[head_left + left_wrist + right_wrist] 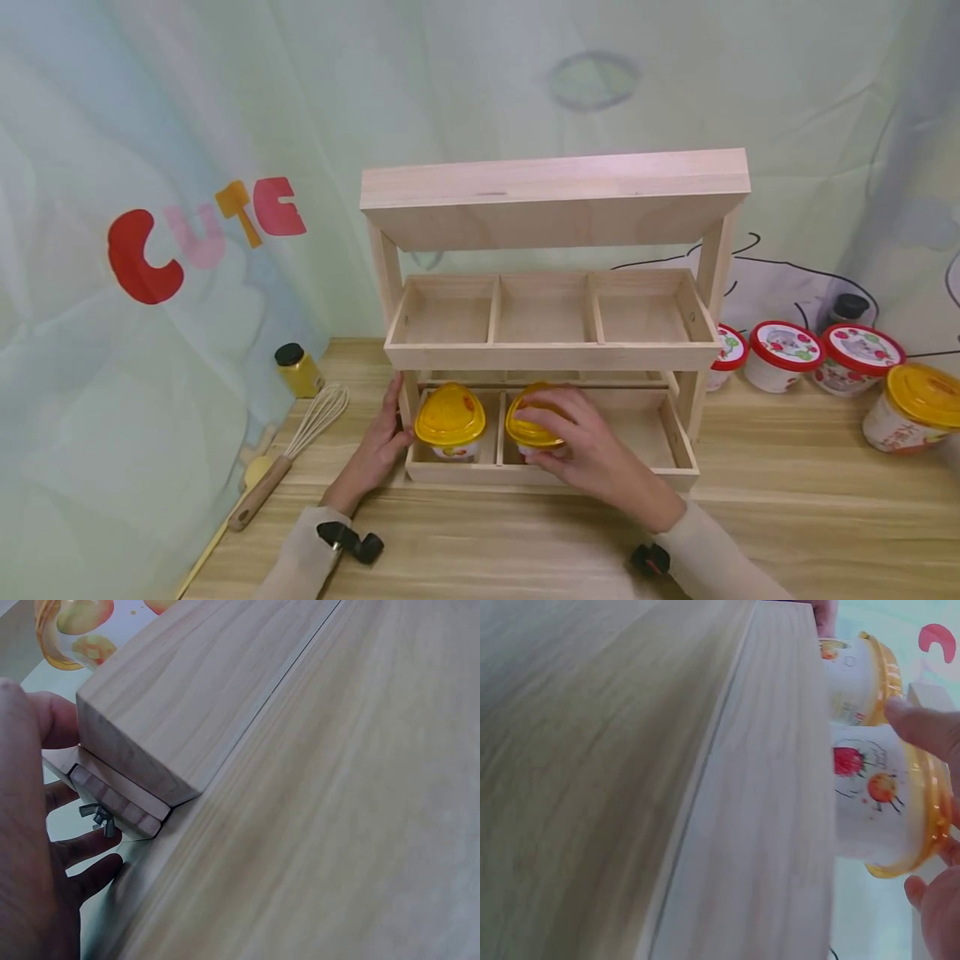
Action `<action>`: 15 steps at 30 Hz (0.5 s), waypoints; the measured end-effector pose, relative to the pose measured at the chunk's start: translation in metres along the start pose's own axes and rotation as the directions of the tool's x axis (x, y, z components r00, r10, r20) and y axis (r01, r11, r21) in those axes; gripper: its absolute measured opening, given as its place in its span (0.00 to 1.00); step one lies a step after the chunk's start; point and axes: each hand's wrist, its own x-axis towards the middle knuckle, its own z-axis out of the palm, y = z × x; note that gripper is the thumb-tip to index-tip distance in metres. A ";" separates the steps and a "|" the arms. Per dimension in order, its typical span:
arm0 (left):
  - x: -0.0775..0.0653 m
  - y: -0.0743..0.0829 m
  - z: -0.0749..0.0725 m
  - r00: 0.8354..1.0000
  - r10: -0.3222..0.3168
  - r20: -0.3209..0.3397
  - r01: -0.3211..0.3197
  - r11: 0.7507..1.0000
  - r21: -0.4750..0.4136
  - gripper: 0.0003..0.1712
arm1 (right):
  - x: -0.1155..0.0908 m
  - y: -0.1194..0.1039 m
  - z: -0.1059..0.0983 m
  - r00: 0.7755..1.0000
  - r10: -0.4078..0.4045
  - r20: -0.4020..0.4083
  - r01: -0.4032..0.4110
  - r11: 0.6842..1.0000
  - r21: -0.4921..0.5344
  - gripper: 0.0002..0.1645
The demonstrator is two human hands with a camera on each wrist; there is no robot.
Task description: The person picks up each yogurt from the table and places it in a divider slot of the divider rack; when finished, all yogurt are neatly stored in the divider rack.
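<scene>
A wooden two-tier rack (pixel 551 358) stands on the table, each tier split by dividers. My right hand (pixel 592 442) grips a white tub with a yellow lid (pixel 522 423) by its lid, in the lower tier's middle compartment. Fruit drawings show on this tub (pixel 870 791) in the right wrist view. A matching yellow-lidded tub (pixel 450 421) sits in the lower left compartment. My left hand (pixel 377 454) rests against the rack's left side, its thumb at the lower tray's corner. In the left wrist view a wing nut (pixel 99 816) shows beside the fingers.
White tubs with red lids (pixel 785 357) and a yellow-lidded tub (pixel 911 408) stand right of the rack, near a black-capped bottle (pixel 849 308). On the left are a whisk (pixel 288 458) and a small yellow jar (pixel 298 372). A printed curtain (pixel 525 92) hangs behind.
</scene>
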 end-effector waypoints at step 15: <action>-0.005 -0.018 0.003 1.000 -0.008 0.011 0.008 1.000 0.013 0.49 | -0.036 0.001 -0.060 0.989 0.149 -0.007 -0.149 0.987 -0.056 0.46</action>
